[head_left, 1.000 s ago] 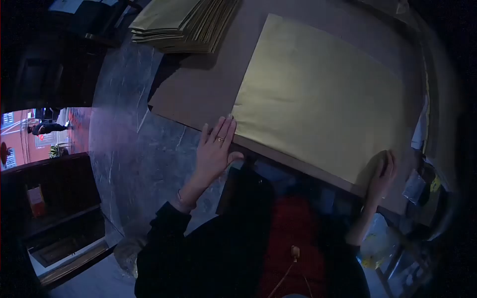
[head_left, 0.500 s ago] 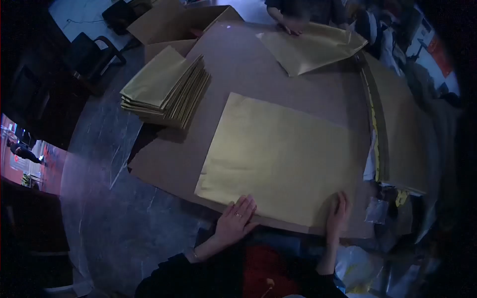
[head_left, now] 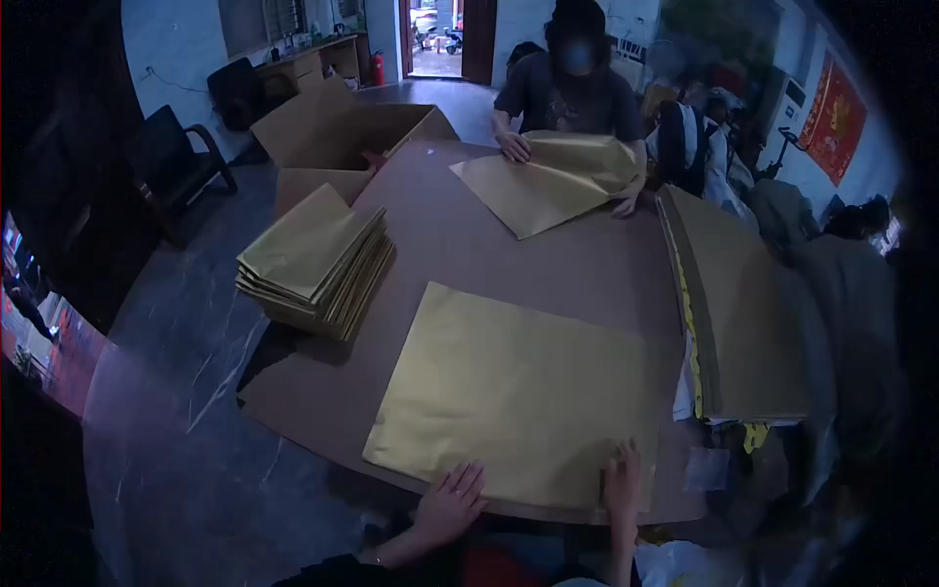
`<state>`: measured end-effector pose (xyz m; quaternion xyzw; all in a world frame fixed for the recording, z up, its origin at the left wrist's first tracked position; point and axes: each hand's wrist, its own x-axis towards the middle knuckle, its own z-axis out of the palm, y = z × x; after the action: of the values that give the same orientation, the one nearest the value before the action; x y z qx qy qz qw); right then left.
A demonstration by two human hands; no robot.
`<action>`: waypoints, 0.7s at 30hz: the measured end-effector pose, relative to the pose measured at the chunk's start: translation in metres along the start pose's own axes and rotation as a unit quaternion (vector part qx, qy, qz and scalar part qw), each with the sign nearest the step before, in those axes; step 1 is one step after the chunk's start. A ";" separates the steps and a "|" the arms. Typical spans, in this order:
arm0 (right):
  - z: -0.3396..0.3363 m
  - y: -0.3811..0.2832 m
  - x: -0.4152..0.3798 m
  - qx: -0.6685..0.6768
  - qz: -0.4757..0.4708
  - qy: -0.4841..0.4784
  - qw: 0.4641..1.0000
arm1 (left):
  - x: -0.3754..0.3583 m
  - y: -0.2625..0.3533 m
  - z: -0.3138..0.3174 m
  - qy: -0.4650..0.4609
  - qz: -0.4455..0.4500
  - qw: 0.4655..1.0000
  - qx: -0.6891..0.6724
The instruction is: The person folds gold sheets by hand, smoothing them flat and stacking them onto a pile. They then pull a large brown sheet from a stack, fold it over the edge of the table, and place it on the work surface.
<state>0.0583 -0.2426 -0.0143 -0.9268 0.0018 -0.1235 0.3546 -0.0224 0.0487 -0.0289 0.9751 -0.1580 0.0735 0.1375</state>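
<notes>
A large gold-coloured paper sheet (head_left: 509,391) lies flat on the brown work surface (head_left: 440,235) in front of me. My left hand (head_left: 452,504) rests on its near edge, left of the middle, with the fingers laid out flat and a ring showing. Near the sheet's right corner is my right hand (head_left: 622,479), side-on, its fingers stretched forward and slightly bent. Neither hand grips anything that I can see. To the far left stands a thick stack of folded gold paper pieces (head_left: 318,259).
Across the table a person (head_left: 567,93) handles another gold sheet (head_left: 538,191) with both hands. An open cardboard box (head_left: 337,137) stands behind the stack. Tall brown boards with a yellow-marked edge (head_left: 738,313) border the right side. A small clear plastic piece (head_left: 706,470) lies near the right corner.
My view has tilted up, so the table sits lower and the room beyond shows. The other person's second hand is now visible at their sheet. My hands stay at the same places on mine.
</notes>
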 end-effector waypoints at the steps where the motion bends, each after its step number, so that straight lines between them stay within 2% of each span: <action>1: -0.001 -0.022 0.002 -0.034 -0.045 -0.025 0.998 | 0.002 -0.002 0.000 0.007 0.006 1.000 0.005; 2: 0.000 -0.045 0.002 -0.070 -0.089 -0.052 0.992 | 0.000 -0.002 0.001 0.011 0.006 1.000 -0.012; 4: 0.016 -0.081 -0.003 0.004 -0.091 -0.146 0.985 | -0.002 -0.001 0.007 0.018 0.005 1.000 -0.021; 6: 0.039 -0.103 -0.014 0.033 -0.175 -0.211 0.961 | -0.001 0.000 0.010 0.032 0.003 0.999 -0.015; 7: 0.053 -0.110 -0.023 0.035 -0.170 -0.212 0.962 | -0.003 -0.001 0.012 0.044 -0.001 0.999 -0.010; 9: 0.077 -0.114 -0.041 0.003 -0.259 -0.316 0.913 | -0.008 -0.006 0.021 0.024 -0.001 1.000 -0.010; 10: 0.080 -0.111 -0.048 0.009 -0.250 -0.322 0.913 | -0.014 -0.008 0.024 0.010 -0.001 1.000 -0.010; 12: 0.081 -0.102 -0.056 -0.102 -0.314 -0.296 0.896 | -0.002 -0.003 0.004 -0.037 -0.003 0.999 0.020; 14: 0.062 -0.088 -0.050 -0.130 -0.297 -0.301 0.897 | 0.000 0.000 0.007 0.031 -0.014 0.999 -0.024; 17: 0.025 -0.054 -0.040 -0.212 -0.206 -0.297 0.908 | 0.000 0.000 0.004 0.017 0.003 1.000 0.004; 19: -0.003 -0.025 -0.037 -0.199 -0.110 -0.253 0.940 | 0.003 0.002 0.004 0.026 -0.007 1.000 0.014; 21: -0.018 0.013 -0.039 -0.185 -0.066 -0.189 0.962 | 0.001 0.004 0.009 0.015 -0.008 1.000 0.010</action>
<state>0.0176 -0.2604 -0.0185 -0.9808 -0.1034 0.0331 0.1622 -0.0220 0.0421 -0.0364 0.9764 -0.1473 0.0890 0.1305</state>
